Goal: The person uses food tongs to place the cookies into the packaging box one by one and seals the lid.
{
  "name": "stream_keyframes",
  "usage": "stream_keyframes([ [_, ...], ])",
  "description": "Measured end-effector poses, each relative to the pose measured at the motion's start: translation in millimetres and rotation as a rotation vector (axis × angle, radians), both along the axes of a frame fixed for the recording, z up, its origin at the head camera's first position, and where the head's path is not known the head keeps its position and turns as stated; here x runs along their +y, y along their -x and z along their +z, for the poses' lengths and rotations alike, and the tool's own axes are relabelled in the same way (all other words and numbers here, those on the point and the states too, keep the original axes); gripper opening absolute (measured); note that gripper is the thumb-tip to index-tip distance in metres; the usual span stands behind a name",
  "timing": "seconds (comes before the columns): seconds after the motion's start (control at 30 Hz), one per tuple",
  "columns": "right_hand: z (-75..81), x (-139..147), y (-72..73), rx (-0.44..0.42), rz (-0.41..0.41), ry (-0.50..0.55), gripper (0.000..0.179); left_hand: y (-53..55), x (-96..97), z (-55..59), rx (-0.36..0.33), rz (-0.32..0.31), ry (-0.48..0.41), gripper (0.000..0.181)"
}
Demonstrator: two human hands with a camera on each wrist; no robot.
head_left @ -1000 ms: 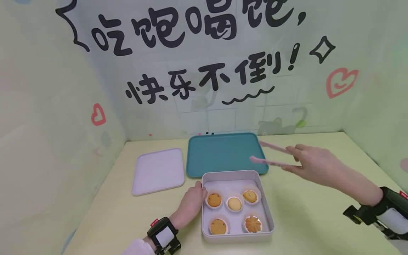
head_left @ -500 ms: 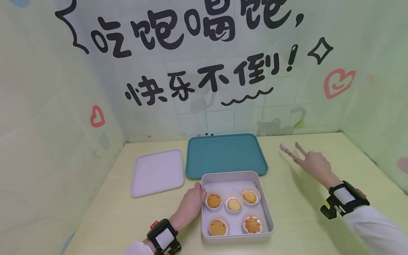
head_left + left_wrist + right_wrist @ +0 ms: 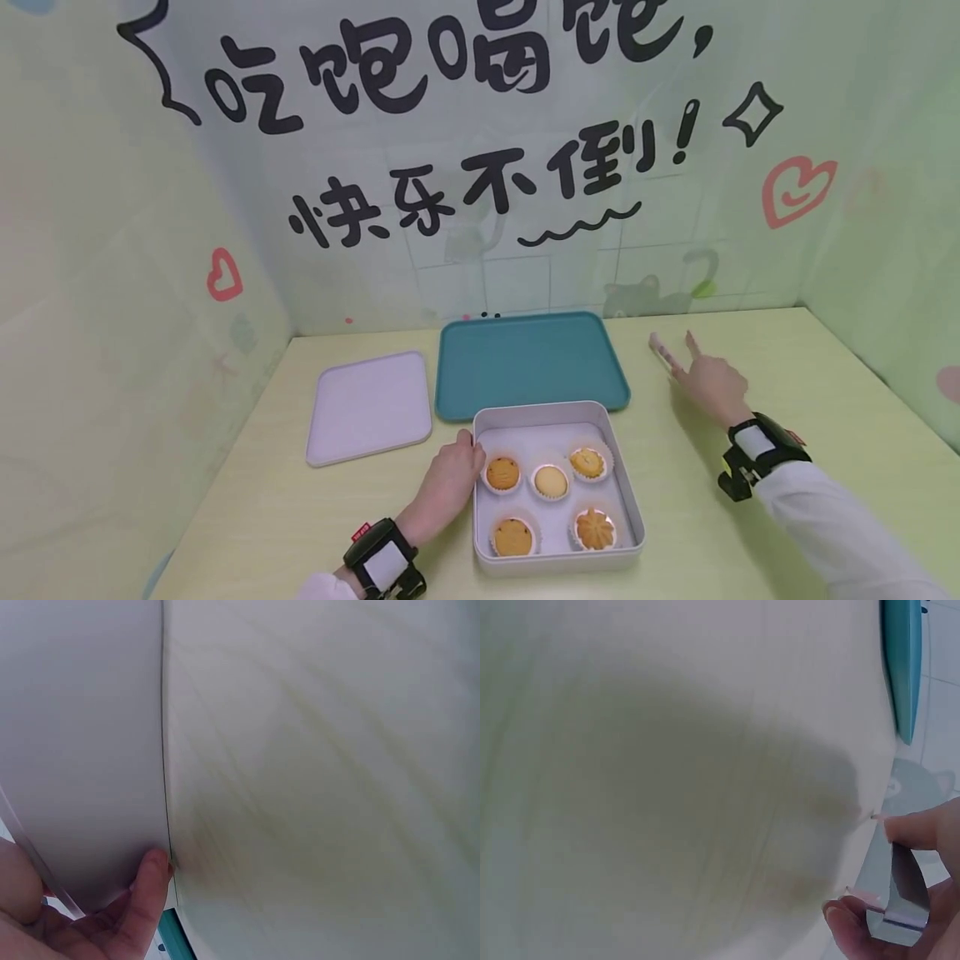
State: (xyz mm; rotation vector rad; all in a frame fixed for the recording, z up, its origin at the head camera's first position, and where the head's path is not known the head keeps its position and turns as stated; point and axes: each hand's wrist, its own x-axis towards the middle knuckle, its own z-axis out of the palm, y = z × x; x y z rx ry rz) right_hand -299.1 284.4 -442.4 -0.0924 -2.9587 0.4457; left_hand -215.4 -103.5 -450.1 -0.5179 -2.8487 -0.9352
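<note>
Right hand (image 3: pixel 712 385) curled round pink tongs (image 3: pixel 664 350), tips parted, at two o'clock from the pale box (image 3: pixel 517 433)
From the head, their bend is hidden behind the hand; left hand (image 3: pixel 447 473) grips the box wall at nine o'clock, fingertips partly hidden; five pastries (image 3: pixel 551 482) sit inside; teal tray (image 3: pixel 528 362) at twelve, near edge partly covered

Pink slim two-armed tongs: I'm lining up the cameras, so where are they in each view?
Head: the pink tongs are right of centre, in the right hand.
Left wrist: not in it.
Right wrist: the tongs are lower right, in that hand.
Shared landmark: the teal rectangular tray, just below centre in head, bottom edge in left wrist, top right in right wrist.
</note>
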Motion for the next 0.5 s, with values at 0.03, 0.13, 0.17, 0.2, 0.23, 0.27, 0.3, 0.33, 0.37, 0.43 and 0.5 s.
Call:
stream_keyframes([
  [0.03,-0.6,-2,1.8,-0.013,-0.017,-0.001,0.067,-0.3,0.0,0.0,0.001,-0.001,0.001,0.014],
  [0.13,-2.0,-6,6.1,-0.035,-0.062,-0.010,0.067,-0.7,-0.1,-1.2,0.006,-0.005,0.002,0.014],
  [0.17,-2.8,-8,7.0,-0.028,-0.068,-0.014,0.067,-0.8,0.0,-1.3,0.008,-0.006,0.001,0.014],
  [0.2,-3.8,-9,7.6,-0.025,-0.075,-0.011,0.067,-0.9,0.1,-1.4,0.011,-0.006,0.001,0.014],
  [0.23,-5.1,-10,8.2,-0.017,-0.082,-0.010,0.067,-0.9,0.2,-1.2,0.012,-0.005,0.002,0.015],
  [0.27,-6.3,-12,8.7,-0.004,-0.087,-0.005,0.068,-0.8,0.2,-1.3,0.014,-0.005,0.002,0.015],
  [0.3,-7.7,-12,8.9,0.008,-0.088,-0.001,0.070,-0.8,0.1,-1.2,0.014,-0.005,0.003,0.015],
  [0.33,-8.9,-13,9.2,0.020,-0.088,0.004,0.070,-0.7,0.0,-1.0,0.013,-0.006,0.003,0.015],
  [0.37,-10.2,-13,9.6,0.034,-0.084,0.012,0.071,-0.6,-0.2,-0.8,0.014,-0.006,0.003,0.015],
  [0.43,-11.4,-13,9.8,0.048,-0.075,0.011,0.074,-0.2,-0.6,-0.1,0.017,-0.009,0.007,0.015],
  [0.5,-10.7,-14,9.5,0.058,-0.062,-0.008,0.072,0.3,-1.2,0.4,0.021,-0.010,0.008,0.015],
])
